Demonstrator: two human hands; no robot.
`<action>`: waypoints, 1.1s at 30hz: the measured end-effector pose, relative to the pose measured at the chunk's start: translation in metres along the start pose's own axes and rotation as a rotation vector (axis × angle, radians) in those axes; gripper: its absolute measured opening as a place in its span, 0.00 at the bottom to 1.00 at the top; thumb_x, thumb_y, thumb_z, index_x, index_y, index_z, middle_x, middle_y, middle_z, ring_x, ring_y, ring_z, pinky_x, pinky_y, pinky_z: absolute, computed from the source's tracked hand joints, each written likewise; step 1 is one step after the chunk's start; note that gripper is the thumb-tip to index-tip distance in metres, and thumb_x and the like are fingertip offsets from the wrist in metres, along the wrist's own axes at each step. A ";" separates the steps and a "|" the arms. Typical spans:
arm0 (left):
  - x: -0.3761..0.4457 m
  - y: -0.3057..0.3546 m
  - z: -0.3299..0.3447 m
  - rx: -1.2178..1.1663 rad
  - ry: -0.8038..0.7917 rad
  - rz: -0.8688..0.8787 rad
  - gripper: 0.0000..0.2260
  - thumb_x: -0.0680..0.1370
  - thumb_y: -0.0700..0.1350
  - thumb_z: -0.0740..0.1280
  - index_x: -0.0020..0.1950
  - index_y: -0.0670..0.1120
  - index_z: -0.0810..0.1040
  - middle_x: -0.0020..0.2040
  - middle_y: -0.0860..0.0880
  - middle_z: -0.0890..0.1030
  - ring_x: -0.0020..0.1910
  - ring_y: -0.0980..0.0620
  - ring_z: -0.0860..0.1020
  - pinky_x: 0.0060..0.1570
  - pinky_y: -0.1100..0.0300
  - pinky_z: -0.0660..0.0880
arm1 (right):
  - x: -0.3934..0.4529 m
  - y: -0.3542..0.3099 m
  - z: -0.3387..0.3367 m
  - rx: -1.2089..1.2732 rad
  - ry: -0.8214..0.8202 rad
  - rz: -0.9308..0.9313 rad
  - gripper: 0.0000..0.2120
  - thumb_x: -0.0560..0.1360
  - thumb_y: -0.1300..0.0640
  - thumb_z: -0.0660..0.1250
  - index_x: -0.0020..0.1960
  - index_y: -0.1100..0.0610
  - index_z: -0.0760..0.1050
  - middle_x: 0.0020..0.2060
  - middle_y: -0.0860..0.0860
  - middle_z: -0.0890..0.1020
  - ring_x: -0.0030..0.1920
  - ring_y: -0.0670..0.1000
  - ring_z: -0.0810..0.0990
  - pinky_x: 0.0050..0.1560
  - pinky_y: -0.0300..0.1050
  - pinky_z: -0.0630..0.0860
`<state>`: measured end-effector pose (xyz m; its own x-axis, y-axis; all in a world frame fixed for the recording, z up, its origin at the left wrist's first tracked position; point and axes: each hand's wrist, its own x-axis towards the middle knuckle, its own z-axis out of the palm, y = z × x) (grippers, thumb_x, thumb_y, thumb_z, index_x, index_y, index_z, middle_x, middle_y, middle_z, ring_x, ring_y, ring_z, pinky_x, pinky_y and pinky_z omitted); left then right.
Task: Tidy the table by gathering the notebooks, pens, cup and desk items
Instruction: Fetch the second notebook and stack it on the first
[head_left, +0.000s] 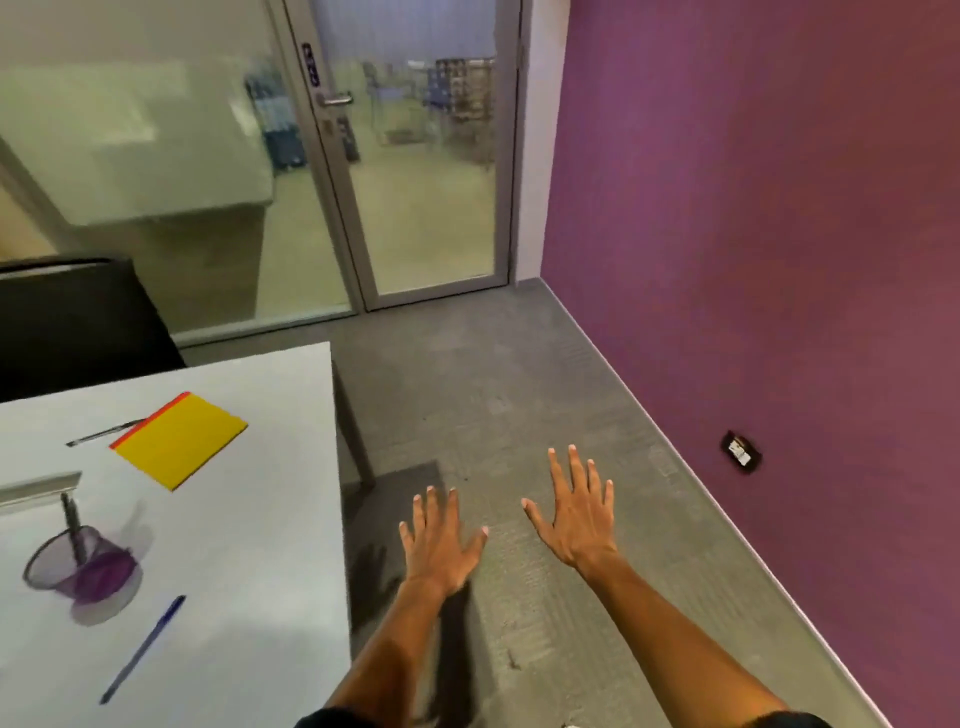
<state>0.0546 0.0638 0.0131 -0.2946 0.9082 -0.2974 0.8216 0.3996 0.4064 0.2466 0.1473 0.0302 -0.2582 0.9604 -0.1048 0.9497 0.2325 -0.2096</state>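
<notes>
A white table (270, 545) fills the lower left. On it lies a yellow notebook (182, 441) with an orange spine, and a dark pen (101, 434) lies just left of it. A purple mesh cup (83, 571) is tipped on its side with a grey pen (72, 525) sticking out of it. A blue pen (143, 649) lies near the front. My left hand (441, 540) and my right hand (576, 514) are held out flat over the floor to the right of the table, fingers spread, holding nothing.
A grey strip (39, 488) crosses the table's left edge. A black chair (78, 322) stands behind the table. Grey carpet (519, 389) runs to a glass door (421, 156) at the back and a purple wall (753, 234) on the right with a floor-level socket (740, 451).
</notes>
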 end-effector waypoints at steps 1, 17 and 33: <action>0.005 0.000 -0.005 -0.016 0.022 -0.033 0.37 0.77 0.68 0.54 0.79 0.53 0.45 0.80 0.46 0.41 0.78 0.43 0.38 0.74 0.37 0.42 | 0.016 -0.003 -0.002 -0.001 -0.021 -0.044 0.41 0.75 0.28 0.48 0.78 0.46 0.36 0.79 0.53 0.41 0.79 0.60 0.45 0.76 0.63 0.46; 0.087 -0.128 -0.063 -0.157 0.218 -0.625 0.36 0.77 0.69 0.49 0.79 0.54 0.43 0.80 0.46 0.38 0.78 0.42 0.38 0.74 0.39 0.41 | 0.177 -0.196 0.031 -0.025 -0.180 -0.627 0.41 0.75 0.30 0.53 0.79 0.45 0.38 0.79 0.52 0.41 0.79 0.59 0.43 0.77 0.64 0.47; 0.163 -0.255 -0.162 -0.298 0.367 -0.911 0.34 0.80 0.65 0.51 0.80 0.51 0.44 0.80 0.44 0.41 0.79 0.43 0.40 0.75 0.40 0.43 | 0.297 -0.411 0.080 -0.109 -0.310 -0.949 0.41 0.75 0.28 0.48 0.79 0.45 0.37 0.79 0.52 0.39 0.79 0.59 0.44 0.75 0.64 0.46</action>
<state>-0.2820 0.1298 0.0004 -0.9183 0.2068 -0.3376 0.0719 0.9257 0.3714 -0.2351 0.3245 0.0075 -0.9369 0.2918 -0.1927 0.3344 0.9088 -0.2495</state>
